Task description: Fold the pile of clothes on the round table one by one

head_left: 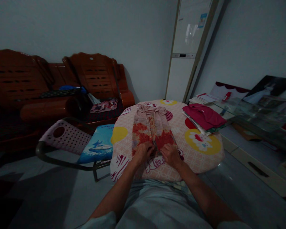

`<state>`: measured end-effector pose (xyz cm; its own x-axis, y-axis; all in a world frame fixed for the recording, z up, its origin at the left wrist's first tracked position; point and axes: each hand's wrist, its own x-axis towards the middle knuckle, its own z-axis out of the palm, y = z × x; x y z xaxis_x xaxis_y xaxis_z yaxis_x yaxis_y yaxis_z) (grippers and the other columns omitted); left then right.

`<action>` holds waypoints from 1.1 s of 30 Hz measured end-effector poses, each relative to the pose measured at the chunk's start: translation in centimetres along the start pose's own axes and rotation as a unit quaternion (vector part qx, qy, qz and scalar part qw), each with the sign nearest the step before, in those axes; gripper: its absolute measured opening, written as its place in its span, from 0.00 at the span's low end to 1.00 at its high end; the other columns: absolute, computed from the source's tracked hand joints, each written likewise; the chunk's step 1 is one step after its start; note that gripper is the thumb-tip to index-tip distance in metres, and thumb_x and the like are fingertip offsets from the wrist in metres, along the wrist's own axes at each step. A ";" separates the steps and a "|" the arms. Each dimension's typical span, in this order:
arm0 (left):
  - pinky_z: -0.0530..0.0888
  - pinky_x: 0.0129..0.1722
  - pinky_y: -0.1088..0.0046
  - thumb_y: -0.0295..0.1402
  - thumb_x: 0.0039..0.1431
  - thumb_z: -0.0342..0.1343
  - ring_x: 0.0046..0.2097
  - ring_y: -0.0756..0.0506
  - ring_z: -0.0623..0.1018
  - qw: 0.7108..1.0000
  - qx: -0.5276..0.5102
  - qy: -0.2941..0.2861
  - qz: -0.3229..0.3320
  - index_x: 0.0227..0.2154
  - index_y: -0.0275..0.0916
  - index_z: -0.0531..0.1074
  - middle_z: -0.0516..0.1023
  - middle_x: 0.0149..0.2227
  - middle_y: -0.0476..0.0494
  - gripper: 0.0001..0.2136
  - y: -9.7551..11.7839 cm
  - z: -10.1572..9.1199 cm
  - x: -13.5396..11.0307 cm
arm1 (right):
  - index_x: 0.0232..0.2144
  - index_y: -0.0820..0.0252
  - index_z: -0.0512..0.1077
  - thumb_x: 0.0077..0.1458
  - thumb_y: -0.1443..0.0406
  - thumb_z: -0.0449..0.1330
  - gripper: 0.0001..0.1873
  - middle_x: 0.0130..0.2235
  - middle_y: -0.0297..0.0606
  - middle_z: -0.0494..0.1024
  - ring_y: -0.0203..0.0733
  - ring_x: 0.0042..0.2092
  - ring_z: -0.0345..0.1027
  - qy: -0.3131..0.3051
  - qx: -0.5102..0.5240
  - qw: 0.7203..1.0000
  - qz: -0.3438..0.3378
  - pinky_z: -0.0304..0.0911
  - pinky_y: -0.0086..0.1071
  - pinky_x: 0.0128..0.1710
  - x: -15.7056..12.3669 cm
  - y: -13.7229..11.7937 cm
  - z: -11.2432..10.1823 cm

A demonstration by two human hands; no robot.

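A floral garment [150, 127] stretches from the table's [200, 163] far edge toward its near edge. At its near end lie the left hand [144, 152] and right hand [170, 154], fingers bent and mostly closed; in this dim light I cannot tell whether they grip fabric. Magenta cloth [203, 117] tops a pile by the right edge. Lettering on the blue seat [97, 146], beyond the left edge, is too small to read.
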<state>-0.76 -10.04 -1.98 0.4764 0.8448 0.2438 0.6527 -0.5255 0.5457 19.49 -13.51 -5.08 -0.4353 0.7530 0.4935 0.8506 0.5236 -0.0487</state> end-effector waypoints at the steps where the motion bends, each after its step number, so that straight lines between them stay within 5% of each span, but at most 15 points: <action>1: 0.72 0.45 0.70 0.28 0.61 0.53 0.42 0.45 0.78 1.000 -0.011 0.004 -0.001 0.37 0.39 0.79 0.81 0.39 0.42 0.09 0.0 0.3 0.5 | 0.28 0.60 0.72 0.63 0.68 0.52 0.13 0.31 0.40 0.70 0.43 0.37 0.59 0.001 0.001 1.000 0.000 0.48 0.35 0.35 0.0 0.0 0.0; 11: 0.70 0.56 0.64 0.29 0.62 0.52 0.53 0.43 0.75 0.994 -0.065 0.076 0.042 0.46 0.39 0.77 0.78 0.50 0.40 0.13 -0.5 3.9 2.1 | 0.27 0.60 0.73 0.61 0.69 0.53 0.12 0.31 0.40 0.70 0.42 0.36 0.59 -0.011 -0.001 1.000 -0.029 0.49 0.35 0.35 0.1 -0.3 0.1; 17: 0.69 0.58 0.61 0.28 0.59 0.56 0.55 0.41 0.74 0.998 -0.024 0.028 0.059 0.46 0.38 0.77 0.77 0.51 0.38 0.13 -1.5 4.0 2.3 | 0.27 0.60 0.73 0.61 0.66 0.56 0.11 0.31 0.39 0.71 0.42 0.37 0.61 0.003 0.026 0.999 -0.020 0.52 0.34 0.37 0.1 -0.1 0.5; 21: 0.72 0.51 0.67 0.28 0.60 0.55 0.47 0.44 0.78 1.000 0.008 0.004 0.004 0.46 0.38 0.77 0.80 0.45 0.40 0.12 -1.3 2.7 6.0 | 0.26 0.60 0.73 0.61 0.64 0.57 0.12 0.30 0.39 0.72 0.42 0.36 0.62 0.023 0.038 0.999 0.000 0.52 0.34 0.36 0.1 -0.1 0.3; 28: 0.70 0.52 0.68 0.23 0.59 0.51 0.51 0.43 0.76 0.991 0.078 0.004 -0.108 0.52 0.32 0.72 0.77 0.51 0.34 0.18 -2.7 2.1 15.6 | 0.27 0.60 0.73 0.59 0.65 0.59 0.09 0.31 0.38 0.73 0.41 0.36 0.63 0.023 0.067 0.997 0.016 0.51 0.34 0.36 0.0 -0.1 0.4; 33: 0.71 0.51 0.70 0.23 0.57 0.52 0.50 0.43 0.77 0.986 0.104 -0.024 -0.131 0.45 0.34 0.77 0.79 0.47 0.36 0.15 -4.0 2.4 19.2 | 0.27 0.60 0.71 0.58 0.67 0.60 0.07 0.31 0.37 0.72 0.40 0.36 0.62 0.034 0.089 0.995 0.026 0.50 0.34 0.36 -0.1 -0.2 1.2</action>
<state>7.15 8.05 -1.37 0.2993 0.9511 0.0761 0.8613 -0.3036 0.4075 19.08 -13.22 -6.15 -0.3650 0.7554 0.5442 0.8034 0.5509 -0.2258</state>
